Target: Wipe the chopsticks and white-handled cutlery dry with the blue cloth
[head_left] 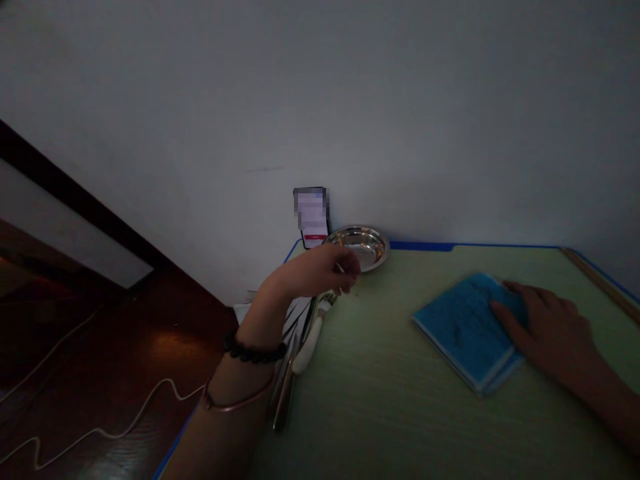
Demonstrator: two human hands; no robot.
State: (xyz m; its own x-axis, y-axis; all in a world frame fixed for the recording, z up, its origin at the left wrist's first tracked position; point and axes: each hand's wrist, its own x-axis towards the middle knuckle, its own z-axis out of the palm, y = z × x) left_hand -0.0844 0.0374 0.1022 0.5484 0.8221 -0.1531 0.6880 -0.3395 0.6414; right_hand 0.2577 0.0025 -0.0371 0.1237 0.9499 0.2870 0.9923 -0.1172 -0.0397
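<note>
My left hand (323, 270) is curled over the upper ends of a bundle of cutlery (300, 340) lying along the left edge of the green table (380, 387); its fingers are pinched on a thin metal piece I cannot name. A beaded bracelet and a bangle sit on that wrist. Just beyond the fingertips stands a shiny steel bowl (363, 245). My right hand (543, 327) lies flat, fingers stretched, on a stack of folded blue cloths (463, 327) at the right of the table.
A phone (312, 217) leans lit against the white wall behind the bowl. The table has blue edging and a wooden strip (600, 280) at far right. A white cable (100, 427) snakes over the dark wooden floor on the left.
</note>
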